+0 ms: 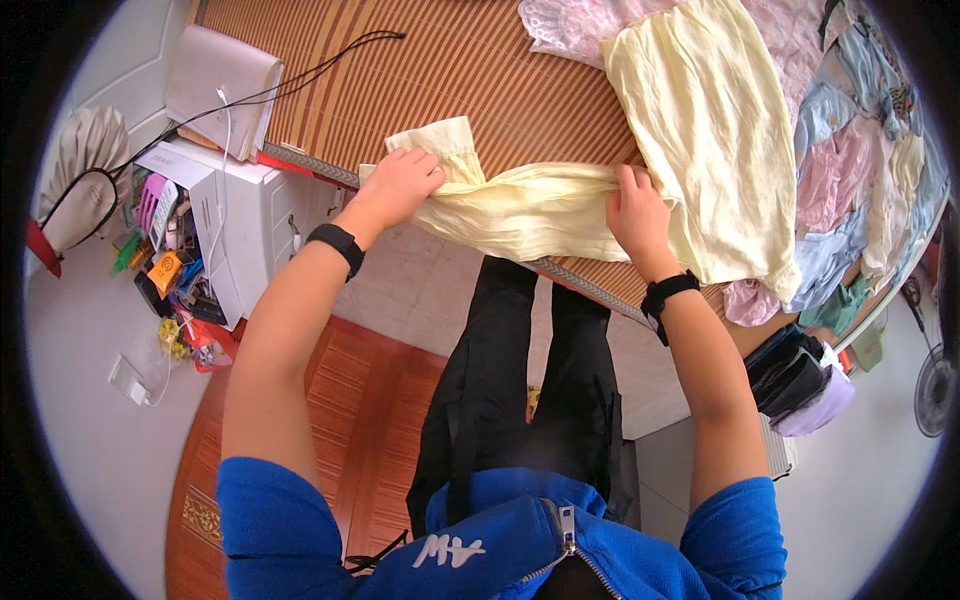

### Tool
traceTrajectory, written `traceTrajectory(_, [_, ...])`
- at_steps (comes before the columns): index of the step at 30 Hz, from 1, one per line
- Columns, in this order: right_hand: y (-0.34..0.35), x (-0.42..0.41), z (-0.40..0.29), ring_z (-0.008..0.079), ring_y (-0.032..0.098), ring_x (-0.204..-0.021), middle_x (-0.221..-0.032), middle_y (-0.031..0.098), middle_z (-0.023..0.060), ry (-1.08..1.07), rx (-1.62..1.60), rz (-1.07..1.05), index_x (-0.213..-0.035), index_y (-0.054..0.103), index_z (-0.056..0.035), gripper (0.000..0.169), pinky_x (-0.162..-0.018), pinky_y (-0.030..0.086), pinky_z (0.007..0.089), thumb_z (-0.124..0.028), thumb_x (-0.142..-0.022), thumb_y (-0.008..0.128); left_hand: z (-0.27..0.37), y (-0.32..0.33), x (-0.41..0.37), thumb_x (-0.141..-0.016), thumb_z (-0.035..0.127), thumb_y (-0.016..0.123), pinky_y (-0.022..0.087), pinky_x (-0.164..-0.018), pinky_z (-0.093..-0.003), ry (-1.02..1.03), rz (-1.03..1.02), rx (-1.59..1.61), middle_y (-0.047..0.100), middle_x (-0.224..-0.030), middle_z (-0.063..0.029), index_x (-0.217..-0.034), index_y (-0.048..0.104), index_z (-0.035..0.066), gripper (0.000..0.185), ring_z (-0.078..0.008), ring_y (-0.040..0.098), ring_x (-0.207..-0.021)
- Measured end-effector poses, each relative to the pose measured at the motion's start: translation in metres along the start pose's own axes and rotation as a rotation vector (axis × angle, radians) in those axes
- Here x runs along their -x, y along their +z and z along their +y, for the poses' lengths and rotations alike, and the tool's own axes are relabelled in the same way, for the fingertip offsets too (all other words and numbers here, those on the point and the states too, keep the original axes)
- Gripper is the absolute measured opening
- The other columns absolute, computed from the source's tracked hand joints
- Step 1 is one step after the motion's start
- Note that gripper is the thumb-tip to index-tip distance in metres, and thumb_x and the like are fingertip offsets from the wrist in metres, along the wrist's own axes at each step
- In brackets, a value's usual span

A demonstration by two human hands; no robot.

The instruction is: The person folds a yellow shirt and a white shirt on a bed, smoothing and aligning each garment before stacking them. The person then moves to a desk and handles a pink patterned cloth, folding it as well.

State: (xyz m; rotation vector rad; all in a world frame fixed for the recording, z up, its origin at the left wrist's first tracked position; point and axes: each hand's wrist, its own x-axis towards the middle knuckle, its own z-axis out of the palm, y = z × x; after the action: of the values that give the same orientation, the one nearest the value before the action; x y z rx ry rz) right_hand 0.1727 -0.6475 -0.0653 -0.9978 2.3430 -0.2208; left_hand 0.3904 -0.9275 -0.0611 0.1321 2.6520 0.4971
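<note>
A pale yellow long-sleeved garment [709, 142] lies on a striped bamboo mat [450, 82] over the bed, its body to the right. One sleeve [517, 217] stretches leftward along the mat's near edge. My left hand [401, 184] grips this sleeve close to its cuff [439, 142], which is folded up and back. Near the garment's body, my right hand [639, 214] pinches the sleeve's upper part. Between both hands the fabric hangs slightly over the bed's edge, with loose creases.
Heaped clothes [840, 172] in pink, blue and white lie at the right, beside pink lace fabric [570, 26]. On the left stands a white cabinet [247, 217] with cluttered shelves, a pale folder-like item [217, 90] and black cords [322, 71]. Dark bags [787, 371] hang lower right.
</note>
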Motion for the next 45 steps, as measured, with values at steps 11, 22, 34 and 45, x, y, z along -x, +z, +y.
traceTrajectory(11, [-0.005,0.01,0.014,0.0292,0.06,-0.085,-0.105,0.054,0.0121,-0.219,-0.193,0.17,-0.096,0.058,-0.0081,0.019,-0.064,0.052,0.0408,-0.007,-0.078,0.061,0.053,-0.097,0.072,-0.077,0.014,0.068,0.05,-0.074,-0.0384,-0.549,-0.403,0.955,0.066,-0.089,-0.0165,-0.1,0.053,0.003,0.03,-0.0302,0.065,-0.085])
traceTrajectory(22, [-0.004,0.063,0.04,0.033,0.02,-0.143,-0.153,0.029,0.0119,-0.108,-0.045,0.206,-0.14,0.044,-0.0152,0.058,-0.114,0.013,0.0554,-0.034,-0.088,0.06,0.064,-0.076,0.102,-0.079,0.014,0.075,0.049,-0.074,-0.0279,-0.922,-0.455,1.301,0.065,-0.092,-0.0032,-0.101,0.063,-0.002,0.03,-0.0108,0.059,-0.082])
traceTrajectory(34, [0.043,0.047,0.035,0.0297,0.005,-0.147,-0.158,0.016,0.0028,0.025,-0.11,0.279,-0.145,0.033,-0.0377,0.06,-0.106,-0.001,0.0734,-0.057,-0.09,0.047,0.169,-0.162,0.075,-0.075,-0.002,0.073,0.044,-0.095,-0.0307,-0.921,-0.634,1.452,0.059,-0.118,-0.0053,-0.129,0.046,0.0,0.061,-0.0137,0.054,-0.107])
traceTrajectory(45, [0.002,0.125,0.164,0.0258,0.064,-0.077,-0.085,0.065,0.0162,0.469,-1.091,0.436,-0.099,0.061,-0.0015,0.018,-0.07,0.05,0.0338,-0.015,-0.088,0.057,0.269,-0.256,-0.032,-0.072,0.002,0.076,0.035,-0.105,-0.0334,-0.849,-0.814,1.722,0.053,-0.133,-0.0087,-0.141,0.036,-0.002,0.08,-0.0178,0.048,-0.122])
